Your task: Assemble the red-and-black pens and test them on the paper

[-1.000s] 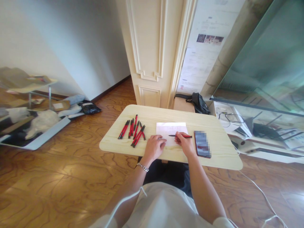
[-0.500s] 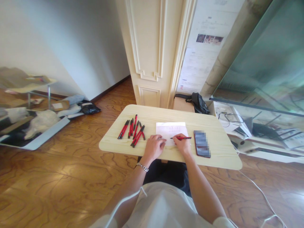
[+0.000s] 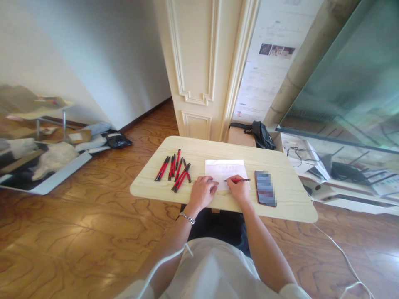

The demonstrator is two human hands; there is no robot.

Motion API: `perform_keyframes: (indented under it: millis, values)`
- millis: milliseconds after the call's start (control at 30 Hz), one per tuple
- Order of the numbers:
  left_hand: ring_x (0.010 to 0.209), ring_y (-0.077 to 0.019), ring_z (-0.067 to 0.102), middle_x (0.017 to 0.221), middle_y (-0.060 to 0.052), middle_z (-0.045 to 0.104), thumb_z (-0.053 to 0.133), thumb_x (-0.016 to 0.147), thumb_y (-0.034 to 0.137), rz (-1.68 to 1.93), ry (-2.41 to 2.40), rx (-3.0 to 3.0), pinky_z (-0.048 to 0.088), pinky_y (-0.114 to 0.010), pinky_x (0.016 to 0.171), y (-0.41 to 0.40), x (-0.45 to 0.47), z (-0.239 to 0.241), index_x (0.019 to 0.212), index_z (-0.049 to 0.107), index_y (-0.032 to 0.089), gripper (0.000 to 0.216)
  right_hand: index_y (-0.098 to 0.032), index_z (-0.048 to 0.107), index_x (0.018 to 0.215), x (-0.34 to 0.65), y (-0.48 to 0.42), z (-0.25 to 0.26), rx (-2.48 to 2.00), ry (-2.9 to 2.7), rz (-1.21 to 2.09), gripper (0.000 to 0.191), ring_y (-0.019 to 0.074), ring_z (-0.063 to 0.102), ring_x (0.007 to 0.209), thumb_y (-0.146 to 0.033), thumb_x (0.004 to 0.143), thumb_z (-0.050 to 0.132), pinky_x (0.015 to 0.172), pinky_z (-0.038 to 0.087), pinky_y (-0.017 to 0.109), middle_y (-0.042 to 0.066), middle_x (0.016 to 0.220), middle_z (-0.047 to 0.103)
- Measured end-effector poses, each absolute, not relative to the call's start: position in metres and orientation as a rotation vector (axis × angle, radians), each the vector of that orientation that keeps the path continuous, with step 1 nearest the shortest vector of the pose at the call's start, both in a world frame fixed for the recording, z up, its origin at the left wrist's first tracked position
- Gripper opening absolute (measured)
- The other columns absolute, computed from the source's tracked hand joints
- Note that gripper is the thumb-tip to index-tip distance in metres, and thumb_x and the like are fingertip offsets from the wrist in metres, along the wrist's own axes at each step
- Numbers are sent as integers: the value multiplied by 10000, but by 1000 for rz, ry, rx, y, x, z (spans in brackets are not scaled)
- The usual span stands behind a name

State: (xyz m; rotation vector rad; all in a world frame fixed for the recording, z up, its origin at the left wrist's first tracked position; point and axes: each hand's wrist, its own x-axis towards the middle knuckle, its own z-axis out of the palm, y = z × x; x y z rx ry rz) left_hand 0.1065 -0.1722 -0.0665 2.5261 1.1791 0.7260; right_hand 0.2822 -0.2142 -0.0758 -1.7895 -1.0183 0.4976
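My right hand (image 3: 239, 191) is closed around a red and black pen (image 3: 240, 180), its tip close to a white sheet of paper (image 3: 225, 168). Faint marks show on the upper part of the sheet; whether the tip touches it I cannot tell. Fingers apart and slightly curled, my left hand (image 3: 203, 192) rests on the sheet's lower left edge and holds nothing. Left of it lie several red and black pens (image 3: 180, 178) in a loose group. To the right of my right hand is a phone (image 3: 263, 189), its screen blurred out.
The pale wooden table (image 3: 289, 203) has rounded corners and stands against a cream panelled door (image 3: 199, 54). Behind it sits a black bag (image 3: 263, 135). A white cable (image 3: 338, 245) trails over the floor at right. Boxes and bags (image 3: 59, 160) lie on the left.
Almost nothing differs. The pen in my right hand has shifted very slightly, and my left hand stays on the sheet.
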Motion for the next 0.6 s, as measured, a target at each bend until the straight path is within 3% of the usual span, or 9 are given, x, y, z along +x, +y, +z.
perform_keyframes:
  millis: [233,367,500,600]
  values:
    - [1029,-244,507,1101,-59,614,564,866,296,725,1197,2528,402,-392,869,-172,107,-67,990,722,307,201,-176,662,715,283,-215,-75,-1762,-972,542,218,172,577,552,-387,686,616,539,414,270,22,596,658]
    - [1035,-242,504,1111,-56,613,563,867,286,716,1193,2530,404,-385,865,-172,107,-66,997,719,307,204,-172,648,711,290,-215,-75,-1523,-803,709,296,133,525,497,-468,719,631,483,386,249,5,560,609]
    - [1042,-239,502,1110,-50,615,560,867,275,708,1181,2527,405,-381,863,-172,107,-66,995,717,305,204,-160,623,656,297,-210,-71,-1195,-457,843,392,123,561,584,-528,785,576,517,433,241,51,700,643]
    - [1042,-234,505,1110,-48,618,563,862,261,713,1169,2516,403,-385,888,-171,106,-67,1002,713,296,208,-166,630,742,299,-208,-61,-955,-382,921,272,114,574,652,-433,740,680,554,454,231,58,833,659]
